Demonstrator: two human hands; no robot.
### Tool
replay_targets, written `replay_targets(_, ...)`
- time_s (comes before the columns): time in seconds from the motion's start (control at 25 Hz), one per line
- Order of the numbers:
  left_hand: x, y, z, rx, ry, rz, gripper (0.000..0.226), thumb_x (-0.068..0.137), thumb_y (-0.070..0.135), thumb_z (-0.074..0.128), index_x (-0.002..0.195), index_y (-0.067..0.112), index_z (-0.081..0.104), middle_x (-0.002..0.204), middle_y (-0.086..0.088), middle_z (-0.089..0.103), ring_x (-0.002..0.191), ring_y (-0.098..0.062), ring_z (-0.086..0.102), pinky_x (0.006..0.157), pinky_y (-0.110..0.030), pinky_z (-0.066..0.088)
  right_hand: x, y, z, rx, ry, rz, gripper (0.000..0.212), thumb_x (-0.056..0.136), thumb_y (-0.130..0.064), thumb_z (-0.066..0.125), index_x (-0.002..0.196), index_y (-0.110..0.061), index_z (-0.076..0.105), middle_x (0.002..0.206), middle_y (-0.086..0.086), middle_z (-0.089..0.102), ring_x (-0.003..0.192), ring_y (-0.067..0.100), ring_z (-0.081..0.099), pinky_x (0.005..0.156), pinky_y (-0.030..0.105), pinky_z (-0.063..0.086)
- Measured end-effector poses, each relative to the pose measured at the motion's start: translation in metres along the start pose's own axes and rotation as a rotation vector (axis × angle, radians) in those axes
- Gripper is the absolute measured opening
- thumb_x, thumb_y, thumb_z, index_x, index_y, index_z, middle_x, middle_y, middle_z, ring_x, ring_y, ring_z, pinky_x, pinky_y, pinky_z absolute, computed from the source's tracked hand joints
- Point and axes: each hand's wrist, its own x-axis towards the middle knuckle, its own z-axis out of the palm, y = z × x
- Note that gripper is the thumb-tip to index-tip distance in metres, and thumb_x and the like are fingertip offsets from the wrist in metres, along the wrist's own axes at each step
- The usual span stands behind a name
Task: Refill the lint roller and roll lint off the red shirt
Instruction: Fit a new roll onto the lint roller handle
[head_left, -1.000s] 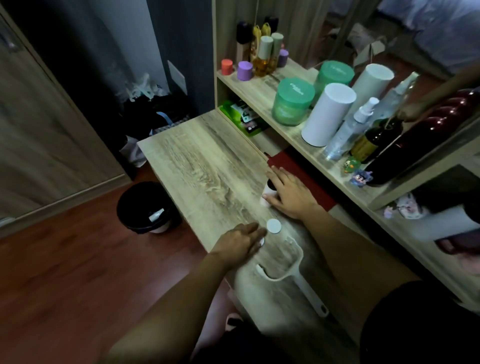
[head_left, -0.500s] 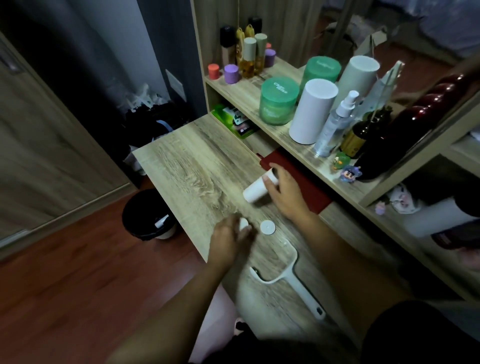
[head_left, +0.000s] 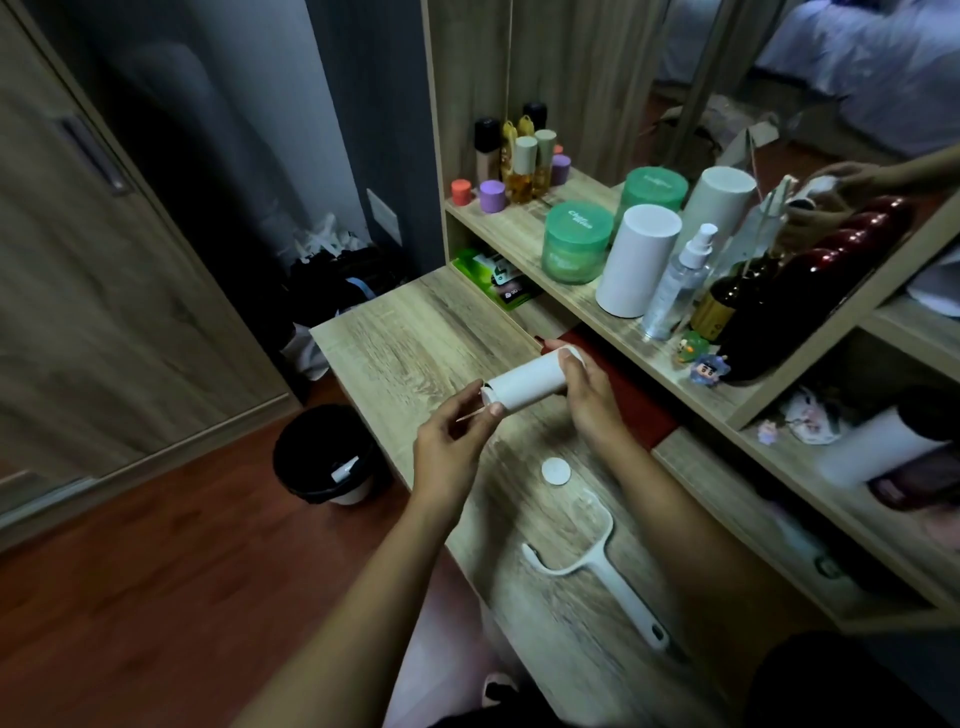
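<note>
Refill stage, incomplete. Right hand grips the far end of the roll; left hand pinches its near end. Handle and cap lie nearer than both hands, unfitted. Red shirt, under the right hand, awaits rolling.

Light is dim and bluish. The brightest patch sits at 1 o'clock, and the white roll and white canister catch the most light. Glints line the dark red bottle at 2 o'clock. The wardrobe door at 9 o'clock is smeared with blur; the bench grain is fairly sharp. Shelf edges bow toward 4 o'clock, and 5 o'clock sinks into black.
</note>
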Motion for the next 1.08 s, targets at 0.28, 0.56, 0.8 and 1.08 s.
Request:
replay_targets(0.28,0.004,0.005,-0.001,-0.013,-0.036,0.005,0.042,0.081,0.014,0.070,0.123,0.014,0.061,0.113,0.006,0.067,0.095,0.007,0.063,0.080,-0.014,0.048,-0.006,-0.009,-0.002,0.010,0.000,-0.016,0.037,0.095,-0.026,0.038,0.122,-0.009,0.057,0.113,0.011,0.059,0.094,0.008,0.055,0.067,0.000,0.042)
replay_targets(0.56,0.008,0.006,0.004,-0.106,-0.046,-0.023,0.042,0.085,0.008,0.064,0.125,0.001,0.055,0.110,0.017,0.060,0.096,0.016,0.056,0.078,-0.007,0.046,-0.002,-0.002,0.005,0.149,-0.012,0.057,0.038,0.076,-0.048,0.047,0.104,-0.028,0.064,0.108,0.002,0.062,0.102,0.016,0.058,0.084,0.032,0.049)
replay_targets(0.8,0.009,0.010,0.010,-0.069,-0.006,-0.035,0.042,0.087,0.020,0.063,0.127,0.010,0.056,0.112,0.023,0.058,0.096,0.001,0.064,0.096,-0.031,0.048,-0.006,0.003,0.005,0.090,-0.041,0.111,0.041,0.081,-0.054,0.047,0.113,-0.032,0.061,0.125,0.006,0.056,0.121,0.024,0.052,0.102,0.042,0.043)
replay_targets(1.08,0.007,0.039,0.003,0.326,0.359,0.208,0.030,0.086,0.023,0.060,0.116,0.022,0.064,0.095,0.009,0.065,0.067,0.019,0.056,0.063,0.000,0.042,-0.010,0.033,-0.017,-0.494,-0.293,0.119,0.057,0.097,-0.043,0.036,0.146,-0.016,0.027,0.147,0.005,0.038,0.134,0.019,0.038,0.111,0.030,0.027)
